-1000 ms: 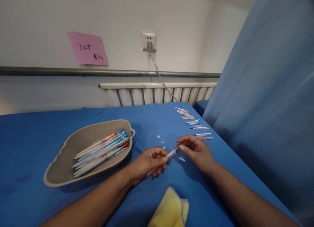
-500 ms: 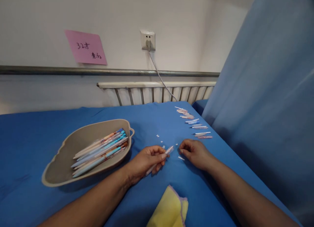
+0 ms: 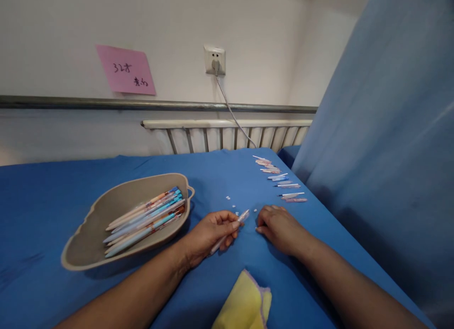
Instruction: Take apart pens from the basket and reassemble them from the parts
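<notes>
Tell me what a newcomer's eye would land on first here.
Probably the beige tray of pens, at left on the blue surface. Next come the left hand, gripping a pale pen near the middle, and the yellow cloth at the bottom edge. The pink note on the wall at upper left also stands out.

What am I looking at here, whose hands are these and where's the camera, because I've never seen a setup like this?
There's no machine: these are a person's bare hands, seen from a camera worn on their head. The left hand holds a clear-ended pen; I can't tell whether the right hand holds anything. On the blue surface are a tan tray of pens, tiny white bits, small groups of slim pen parts and a yellow cloth.
</notes>
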Available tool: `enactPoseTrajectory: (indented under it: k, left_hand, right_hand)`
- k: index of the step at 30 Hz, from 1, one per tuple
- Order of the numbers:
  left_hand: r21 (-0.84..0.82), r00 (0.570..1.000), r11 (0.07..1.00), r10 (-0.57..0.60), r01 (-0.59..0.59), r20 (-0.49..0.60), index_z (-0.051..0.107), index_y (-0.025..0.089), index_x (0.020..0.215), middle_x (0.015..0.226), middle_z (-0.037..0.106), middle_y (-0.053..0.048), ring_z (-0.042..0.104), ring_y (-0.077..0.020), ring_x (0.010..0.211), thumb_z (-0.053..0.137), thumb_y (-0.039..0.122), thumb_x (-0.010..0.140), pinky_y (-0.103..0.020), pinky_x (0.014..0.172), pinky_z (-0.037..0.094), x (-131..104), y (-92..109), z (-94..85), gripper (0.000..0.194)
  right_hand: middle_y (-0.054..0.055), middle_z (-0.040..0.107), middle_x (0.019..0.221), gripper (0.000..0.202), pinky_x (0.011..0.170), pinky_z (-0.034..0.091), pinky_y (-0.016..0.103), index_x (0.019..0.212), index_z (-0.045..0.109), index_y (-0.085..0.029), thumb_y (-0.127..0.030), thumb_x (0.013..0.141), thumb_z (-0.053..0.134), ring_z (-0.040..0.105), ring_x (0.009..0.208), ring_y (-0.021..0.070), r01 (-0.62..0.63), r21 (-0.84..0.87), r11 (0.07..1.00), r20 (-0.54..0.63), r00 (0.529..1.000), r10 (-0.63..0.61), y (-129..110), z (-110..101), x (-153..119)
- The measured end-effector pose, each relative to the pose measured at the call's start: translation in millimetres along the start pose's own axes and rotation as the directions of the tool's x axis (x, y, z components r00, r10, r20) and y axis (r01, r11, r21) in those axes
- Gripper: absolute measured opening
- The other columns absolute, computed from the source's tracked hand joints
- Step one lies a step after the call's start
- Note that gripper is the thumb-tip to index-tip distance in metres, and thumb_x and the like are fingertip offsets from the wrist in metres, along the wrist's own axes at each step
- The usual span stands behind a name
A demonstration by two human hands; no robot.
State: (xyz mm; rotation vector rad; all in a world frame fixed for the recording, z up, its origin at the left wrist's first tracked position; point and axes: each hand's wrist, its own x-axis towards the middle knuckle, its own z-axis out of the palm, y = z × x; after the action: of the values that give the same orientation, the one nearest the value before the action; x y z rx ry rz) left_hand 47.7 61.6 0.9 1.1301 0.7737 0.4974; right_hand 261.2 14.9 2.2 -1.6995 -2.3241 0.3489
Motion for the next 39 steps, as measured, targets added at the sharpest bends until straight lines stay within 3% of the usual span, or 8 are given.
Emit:
enactPoseTrajectory:
  k: [8, 16, 21, 25, 29, 36, 39]
  left_hand:
    - [0.0, 1.0, 1.0, 0.002, -0.002, -0.009, 0.06, 0.013, 0.081, 0.06, 0.057, 0.002, 0.045, -0.0044, 0.04, 0.071, 0.037, 0.072, -0.016, 0.039, 0.031, 0.5, -0.5, -0.3, 0.028]
    - [0.003, 1.0, 1.0, 0.005, -0.005, -0.019, 0.06, 0.013, 0.081, 0.06, 0.057, 0.003, 0.044, -0.0044, 0.04, 0.071, 0.038, 0.072, -0.017, 0.039, 0.031, 0.0, 0.5, -0.3, 0.028]
    - [0.0, 1.0, 1.0, 0.01, -0.01, -0.022, 0.061, 0.013, 0.08, 0.06, 0.058, 0.003, 0.045, -0.0044, 0.04, 0.071, 0.038, 0.072, -0.017, 0.04, 0.031, 0.4, 0.5, 0.1, 0.028]
    - [0.006, 1.0, 1.0, 0.004, -0.004, -0.028, 0.061, 0.013, 0.08, 0.059, 0.057, 0.003, 0.045, -0.0045, 0.041, 0.071, 0.038, 0.072, -0.017, 0.04, 0.031, 0.7, 0.0, -0.2, 0.028]
    - [0.009, 1.0, 1.0, 0.014, -0.013, -0.019, 0.06, 0.013, 0.081, 0.062, 0.057, 0.002, 0.045, -0.0046, 0.041, 0.07, 0.037, 0.073, -0.017, 0.04, 0.031, 0.5, -0.4, -0.3, 0.028]
    - [0.012, 1.0, 1.0, 0.01, -0.01, -0.022, 0.059, 0.013, 0.08, 0.06, 0.057, 0.003, 0.045, -0.0044, 0.041, 0.069, 0.037, 0.073, -0.017, 0.039, 0.032, 1.2, -1.3, 0.8, 0.027]
    - [0.022, 0.999, 1.0, 0.011, -0.01, -0.035, 0.059, 0.013, 0.081, 0.06, 0.058, 0.003, 0.046, -0.0048, 0.041, 0.07, 0.037, 0.072, -0.017, 0.039, 0.032, 1.3, -1.7, 0.7, 0.028]
  right_hand:
    - [0.006, 0.062, 0.088, 0.007, 0.075, 0.034, 0.03, 0.083, 0.061, -0.018, -0.018, 0.084, 0.053, 0.053, 0.085, 0.0193, 0.032, -0.064, 0.997, 0.031, 0.999, -0.03, 0.6, 1.1, -1.9]
    - [0.005, 0.063, 0.093, 0.011, 0.077, 0.034, 0.029, 0.094, 0.06, -0.02, -0.02, 0.086, 0.053, 0.053, 0.09, 0.0195, 0.029, -0.027, 0.999, -0.007, 1.0, -0.029, -3.4, 4.8, 1.8]
    - [0.006, 0.063, 0.09, 0.013, 0.076, 0.033, 0.031, 0.088, 0.059, -0.018, -0.016, 0.088, 0.047, 0.053, 0.087, 0.0205, 0.032, -0.108, 0.994, -0.017, 0.999, -0.034, -9.4, 7.6, 4.8]
    - [0.005, 0.064, 0.085, 0.011, 0.076, 0.033, 0.03, 0.088, 0.057, -0.018, -0.016, 0.088, 0.047, 0.055, 0.083, 0.019, 0.026, -0.046, 0.999, -0.05, 0.998, -0.029, -9.1, 6.2, 4.1]
    - [0.005, 0.065, 0.092, 0.012, 0.078, 0.033, 0.03, 0.097, 0.057, -0.019, -0.019, 0.085, 0.054, 0.055, 0.09, 0.0206, 0.014, -0.006, 1.0, -0.054, 0.998, -0.014, -5.0, 3.5, 2.3]
    - [0.007, 0.064, 0.088, 0.017, 0.077, 0.034, 0.032, 0.093, 0.058, -0.019, -0.012, 0.088, 0.043, 0.055, 0.087, 0.0214, 0.042, -0.077, 0.996, -0.054, 0.997, -0.046, -8.1, 9.6, 5.8]
    - [0.008, 0.062, 0.089, 0.017, 0.073, 0.037, 0.03, 0.094, 0.054, -0.017, -0.011, 0.088, 0.04, 0.056, 0.084, 0.0191, 0.022, 0.054, 0.998, -0.131, 0.991, -0.015, -5.5, 11.8, 7.0]
